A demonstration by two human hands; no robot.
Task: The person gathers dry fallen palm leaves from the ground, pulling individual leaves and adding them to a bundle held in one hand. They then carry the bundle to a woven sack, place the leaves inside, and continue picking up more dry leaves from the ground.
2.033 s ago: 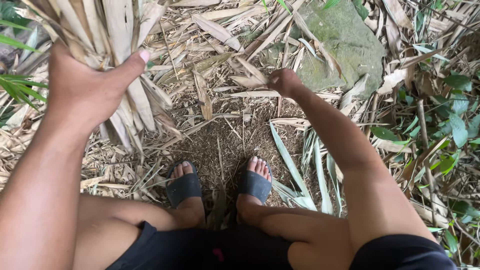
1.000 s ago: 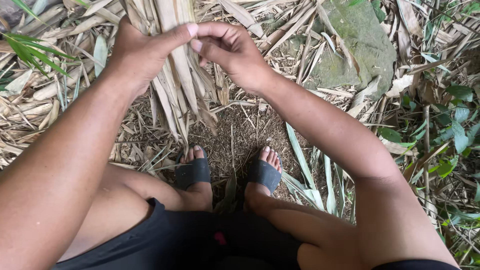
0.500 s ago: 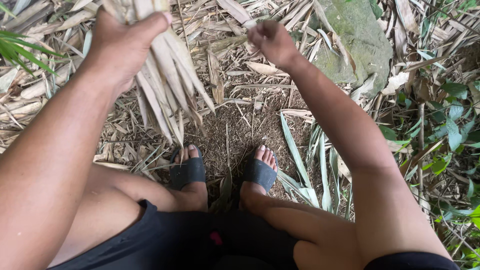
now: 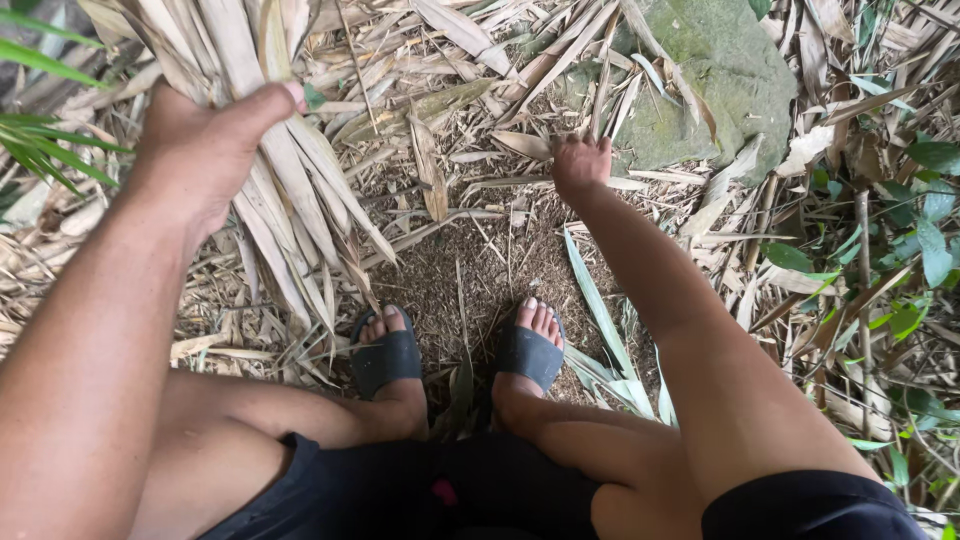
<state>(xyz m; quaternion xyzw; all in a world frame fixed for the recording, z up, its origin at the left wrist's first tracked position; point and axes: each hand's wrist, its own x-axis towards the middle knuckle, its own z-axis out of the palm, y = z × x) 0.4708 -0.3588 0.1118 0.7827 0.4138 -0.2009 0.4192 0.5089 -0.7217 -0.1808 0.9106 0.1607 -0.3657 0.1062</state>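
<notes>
I am crouching on ground covered with dry leaves. My left hand (image 4: 205, 150) is raised at the upper left, shut on a bundle of long dry bamboo leaves (image 4: 290, 190) that hang down in a fan. My right hand (image 4: 580, 165) reaches down to the litter ahead of my right foot, its fingers curled on a pale dry leaf (image 4: 525, 145) lying on the ground. Whether the fingers grip the leaf or only touch it I cannot tell.
A mossy grey stone (image 4: 715, 85) lies at the upper right. My feet in dark slide sandals (image 4: 385, 360) stand on a patch of bare soil (image 4: 470, 270). Green plants (image 4: 900, 260) grow at the right, green blades (image 4: 40, 150) at the left.
My right hand had come up to the bundle, then dropped down to the leaf litter. My left hand keeps holding the bundle and has shifted slightly left.
</notes>
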